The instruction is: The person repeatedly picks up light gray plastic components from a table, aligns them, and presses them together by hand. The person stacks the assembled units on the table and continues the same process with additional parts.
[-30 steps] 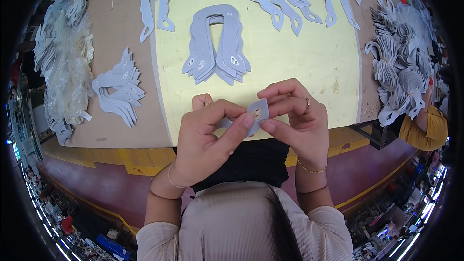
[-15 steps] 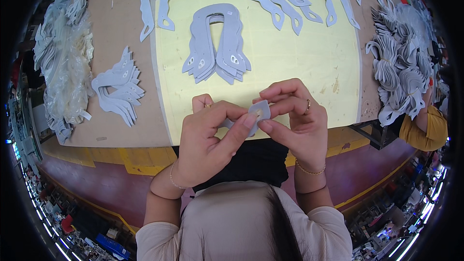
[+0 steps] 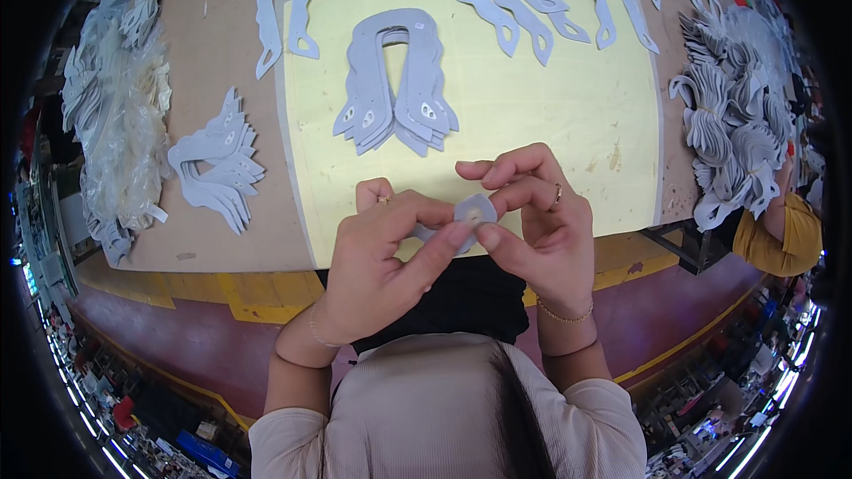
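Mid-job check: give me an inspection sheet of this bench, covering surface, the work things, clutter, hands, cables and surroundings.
Surface: brown bench with a pale yellow mat in the middle.
Work things: small grey cut piece pinched between both hands above the mat's near edge; fanned grey stack on the mat.
Clutter: loose grey U-shaped cutouts at the mat's far edge, second fanned stack left of the mat, heaped pieces on the right, plastic-wrapped heap on the left.
Hands: left hand and right hand both grip the piece.
Cables: nothing seen.
Surroundings: another person's yellow sleeve at the right edge.
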Tool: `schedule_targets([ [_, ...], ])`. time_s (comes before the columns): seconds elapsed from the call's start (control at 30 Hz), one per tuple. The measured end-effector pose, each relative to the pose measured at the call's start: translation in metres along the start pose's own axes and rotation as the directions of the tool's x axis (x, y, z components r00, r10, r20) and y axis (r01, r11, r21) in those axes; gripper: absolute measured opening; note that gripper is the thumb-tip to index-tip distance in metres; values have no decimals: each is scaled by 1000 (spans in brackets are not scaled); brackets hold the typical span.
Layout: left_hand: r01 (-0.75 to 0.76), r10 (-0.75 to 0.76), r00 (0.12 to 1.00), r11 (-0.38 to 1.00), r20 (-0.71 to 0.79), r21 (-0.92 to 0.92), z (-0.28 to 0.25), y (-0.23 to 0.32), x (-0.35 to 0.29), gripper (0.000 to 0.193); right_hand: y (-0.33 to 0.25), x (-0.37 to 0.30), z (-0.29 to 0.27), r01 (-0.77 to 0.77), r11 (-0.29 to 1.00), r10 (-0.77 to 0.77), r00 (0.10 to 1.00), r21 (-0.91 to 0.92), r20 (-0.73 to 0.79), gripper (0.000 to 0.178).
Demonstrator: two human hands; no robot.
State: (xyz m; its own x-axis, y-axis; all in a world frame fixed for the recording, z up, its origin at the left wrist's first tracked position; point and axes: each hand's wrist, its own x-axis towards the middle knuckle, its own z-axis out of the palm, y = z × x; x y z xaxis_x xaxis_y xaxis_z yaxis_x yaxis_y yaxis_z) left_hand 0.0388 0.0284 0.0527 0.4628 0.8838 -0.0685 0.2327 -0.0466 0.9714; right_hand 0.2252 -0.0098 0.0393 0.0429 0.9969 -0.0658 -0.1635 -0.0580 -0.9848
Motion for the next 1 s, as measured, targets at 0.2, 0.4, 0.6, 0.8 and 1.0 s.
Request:
schedule_targets([
  [0.2,108,-108,994,990,10,-85,-5,5,-1,10,-5,3,-5,36,999,-34,998,-28,58,8],
  [0.4,69,-72,997,994,-22,-85,-2,3,-1,8,-3,3,-1,26,999,-25,999,-29,34,9],
  [0.6,-1,1,1000,1000,-26,-5,0,3,-2,5,0,3,-1,62,997,-61,998,-52,23,9],
  [0.8,-106,112,992,991,-66,82,4,2,-2,4,0,2,-1,90,990,-89,996,-109,12,9],
  [1.0,-140,147,986,986,-78,92,6,-1,-2,4,2,2,-1,111,990,-110,994,-88,19,9],
])
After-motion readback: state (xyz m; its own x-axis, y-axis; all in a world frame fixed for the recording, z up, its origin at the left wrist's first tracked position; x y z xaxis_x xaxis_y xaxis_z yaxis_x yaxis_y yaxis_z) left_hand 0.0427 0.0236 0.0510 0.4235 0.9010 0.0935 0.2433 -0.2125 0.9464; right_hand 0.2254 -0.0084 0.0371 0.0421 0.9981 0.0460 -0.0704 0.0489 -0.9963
